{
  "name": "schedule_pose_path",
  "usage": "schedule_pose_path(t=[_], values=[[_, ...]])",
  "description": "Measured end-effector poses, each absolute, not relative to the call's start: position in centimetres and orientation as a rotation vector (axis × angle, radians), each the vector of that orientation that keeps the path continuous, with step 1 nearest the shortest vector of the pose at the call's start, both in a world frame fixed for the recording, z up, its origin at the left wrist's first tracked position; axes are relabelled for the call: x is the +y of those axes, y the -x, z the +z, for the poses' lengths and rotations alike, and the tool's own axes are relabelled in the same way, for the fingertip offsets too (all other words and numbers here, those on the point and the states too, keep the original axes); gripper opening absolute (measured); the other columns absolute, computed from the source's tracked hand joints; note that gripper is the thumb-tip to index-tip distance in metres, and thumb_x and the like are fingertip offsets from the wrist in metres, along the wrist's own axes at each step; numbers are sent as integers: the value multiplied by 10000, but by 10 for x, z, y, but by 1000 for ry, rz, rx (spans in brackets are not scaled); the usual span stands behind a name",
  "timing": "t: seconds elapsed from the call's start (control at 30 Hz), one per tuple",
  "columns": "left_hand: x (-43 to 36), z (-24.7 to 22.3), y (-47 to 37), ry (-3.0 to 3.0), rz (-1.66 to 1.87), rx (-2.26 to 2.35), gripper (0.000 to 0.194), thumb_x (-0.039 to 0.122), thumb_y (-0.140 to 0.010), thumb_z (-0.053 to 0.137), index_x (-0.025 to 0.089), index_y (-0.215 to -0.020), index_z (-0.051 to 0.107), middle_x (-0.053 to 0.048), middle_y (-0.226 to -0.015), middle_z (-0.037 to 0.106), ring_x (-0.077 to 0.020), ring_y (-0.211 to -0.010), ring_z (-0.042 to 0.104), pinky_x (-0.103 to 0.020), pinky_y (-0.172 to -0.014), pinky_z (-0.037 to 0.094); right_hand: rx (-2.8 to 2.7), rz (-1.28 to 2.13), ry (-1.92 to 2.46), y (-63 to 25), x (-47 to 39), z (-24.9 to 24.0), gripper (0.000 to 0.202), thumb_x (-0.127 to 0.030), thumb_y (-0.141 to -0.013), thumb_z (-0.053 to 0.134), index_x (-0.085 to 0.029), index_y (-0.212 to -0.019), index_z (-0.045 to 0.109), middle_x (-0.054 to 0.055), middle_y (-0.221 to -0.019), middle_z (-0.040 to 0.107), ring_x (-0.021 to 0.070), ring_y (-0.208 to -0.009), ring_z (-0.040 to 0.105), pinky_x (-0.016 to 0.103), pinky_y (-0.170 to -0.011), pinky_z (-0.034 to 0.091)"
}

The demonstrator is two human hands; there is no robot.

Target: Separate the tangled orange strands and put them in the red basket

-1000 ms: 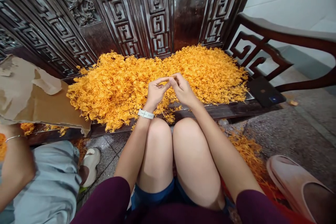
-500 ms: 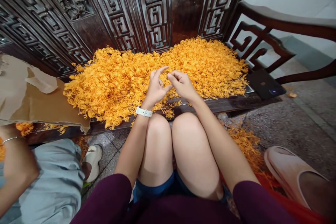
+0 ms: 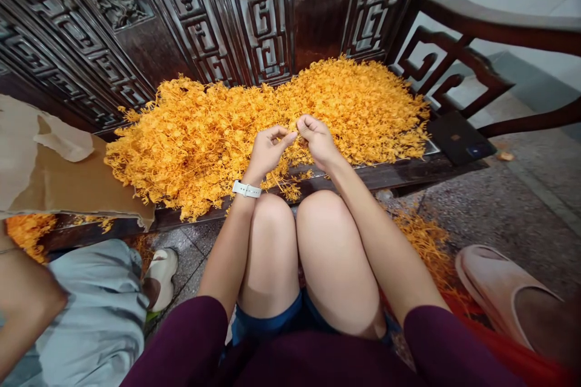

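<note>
A broad heap of orange, finely branched flower sprigs (image 3: 181,139) covers the dark wooden bench in front of me. My left hand (image 3: 271,148), with a white watch (image 3: 247,188) on its wrist, is held above the heap's front edge, thumb and fingers drawn together. Close beside it, my right hand (image 3: 318,140) is closed in a pinch, its fingertips almost meeting the left thumb. Whatever lies between the fingertips is too small to make out against the orange. A few loose sprigs (image 3: 290,186) hang over the bench edge below my hands.
Torn cardboard (image 3: 68,175) lies at the left of the bench. A dark phone (image 3: 460,139) rests at the right end, by the carved armrest (image 3: 472,54). Orange scraps (image 3: 420,239) lie on the floor to the right. Another person's arm (image 3: 27,299) is at the lower left.
My left fingers, raised and spread before, have folded down towards the thumb. My right hand has shifted slightly right and its fingers are curled tighter. The other person's arm has moved a little.
</note>
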State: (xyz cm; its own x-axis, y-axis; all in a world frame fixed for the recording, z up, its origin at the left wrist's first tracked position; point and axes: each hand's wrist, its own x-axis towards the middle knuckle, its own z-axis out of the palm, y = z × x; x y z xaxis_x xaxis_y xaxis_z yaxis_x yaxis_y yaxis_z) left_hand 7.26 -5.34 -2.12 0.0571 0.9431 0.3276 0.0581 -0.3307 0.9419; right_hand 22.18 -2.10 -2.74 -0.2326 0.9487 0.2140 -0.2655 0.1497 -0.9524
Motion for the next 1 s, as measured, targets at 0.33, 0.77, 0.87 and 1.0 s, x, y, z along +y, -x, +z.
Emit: schedule_pose_path(t=[0.33, 0.77, 0.87, 1.0], values=[[-58, -18, -74, -1662, 1280, 1087, 551, 487, -836, 816, 168, -532, 487, 35, -586, 349, -91, -581, 284, -277, -574, 204, -1695, 1086, 716, -222, -29, -22, 506, -698, -959, 612, -215, -806, 605, -1, -772, 533, 160, -747, 473, 286, -698, 390], [-61, -13, -74, -1674, 1102, 1057, 381, 504, -784, 838, 133, -767, 753, 22, -613, 500, -83, -546, 280, -264, -533, 190, -1405, 1120, 769, -217, -25, -21, 691, -862, -875, 539, -208, -656, 484, -46, -594, 389, 104, -557, 333, 272, -552, 292], [-64, -11, -74, -1677, 1044, 1054, 406, 518, -787, 829, 134, -728, 711, 23, -619, 491, -77, -540, 270, -261, -526, 174, -1420, 1201, 753, -217, -27, -20, 711, -870, -860, 557, -208, -626, 443, -44, -593, 383, 97, -560, 329, 269, -547, 271], [-67, -7, -75, -1685, 1014, 1010, 447, 518, -808, 809, 139, -655, 627, 21, -632, 459, -80, -560, 298, -256, -535, 199, -1405, 1308, 742, -216, -32, -17, 712, -835, -832, 650, -219, -603, 375, -66, -568, 304, 83, -538, 248, 265, -522, 205]])
